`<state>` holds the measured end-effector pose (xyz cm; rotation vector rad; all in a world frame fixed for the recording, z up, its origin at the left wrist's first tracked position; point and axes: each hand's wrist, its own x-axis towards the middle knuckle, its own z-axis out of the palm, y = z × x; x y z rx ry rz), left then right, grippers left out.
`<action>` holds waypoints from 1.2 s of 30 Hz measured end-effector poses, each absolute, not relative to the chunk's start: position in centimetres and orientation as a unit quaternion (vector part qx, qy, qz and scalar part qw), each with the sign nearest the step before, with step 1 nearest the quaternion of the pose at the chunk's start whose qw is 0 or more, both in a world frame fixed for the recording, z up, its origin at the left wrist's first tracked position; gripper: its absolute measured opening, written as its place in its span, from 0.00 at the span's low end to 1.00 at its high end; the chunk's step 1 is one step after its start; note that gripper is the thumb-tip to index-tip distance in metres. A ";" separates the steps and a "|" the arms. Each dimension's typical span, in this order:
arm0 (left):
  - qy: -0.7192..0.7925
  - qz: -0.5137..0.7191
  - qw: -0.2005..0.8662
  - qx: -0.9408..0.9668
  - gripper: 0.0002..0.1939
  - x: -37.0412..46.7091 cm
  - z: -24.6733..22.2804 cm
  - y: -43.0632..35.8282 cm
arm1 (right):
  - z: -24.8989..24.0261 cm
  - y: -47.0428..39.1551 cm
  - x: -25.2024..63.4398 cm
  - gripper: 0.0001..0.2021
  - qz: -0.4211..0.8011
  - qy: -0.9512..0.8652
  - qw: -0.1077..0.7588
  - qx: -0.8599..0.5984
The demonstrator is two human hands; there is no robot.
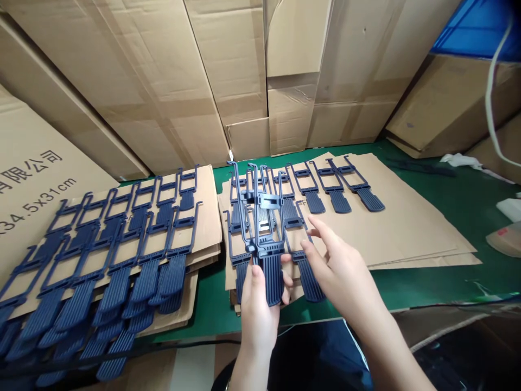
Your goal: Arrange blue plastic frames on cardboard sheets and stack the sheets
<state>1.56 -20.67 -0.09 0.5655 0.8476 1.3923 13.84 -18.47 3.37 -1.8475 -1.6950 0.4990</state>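
Observation:
In my left hand (260, 304) is a dark blue plastic frame (272, 277) with a ribbed paddle at its lower end. Thumb and fingers close around that paddle, and the hooked side bars point up and away from me. A second set of bars shows beside it, so I cannot tell whether one or two frames are held. My right hand (334, 260) hovers just to the right, thumb and forefinger apart, holding nothing. Below it, a similar frame (310, 279) lies on the cardboard sheets (407, 228), partly covered by the hand.
Stacked cardboard on the left (205, 217) carries rows of the same frames (118, 288), their paddles overhanging the front edge. More frames (336, 198) lie along the back of the right stack. Large cartons (163, 70) wall off the green table (459, 201). A white cable (492, 103) hangs at right.

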 end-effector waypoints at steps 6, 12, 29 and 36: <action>0.435 0.610 0.608 0.263 0.21 2.6 -0.1 -20.5 | 3.5 -19.2 11.8 0.32 0.278 -0.636 0.391 -0.605; 0.382 0.604 0.649 0.260 0.21 4.0 0.3 -20.4 | 4.1 -18.6 12.0 0.31 0.224 -0.616 0.417 -0.630; 0.366 0.650 0.620 0.243 0.15 0.4 -0.8 -19.9 | -0.1 -18.1 17.9 0.28 0.086 -0.538 0.344 -0.765; 0.356 0.663 0.602 0.267 0.14 0.1 0.0 -19.2 | -0.5 -19.2 18.3 0.30 0.101 -0.556 0.262 -0.782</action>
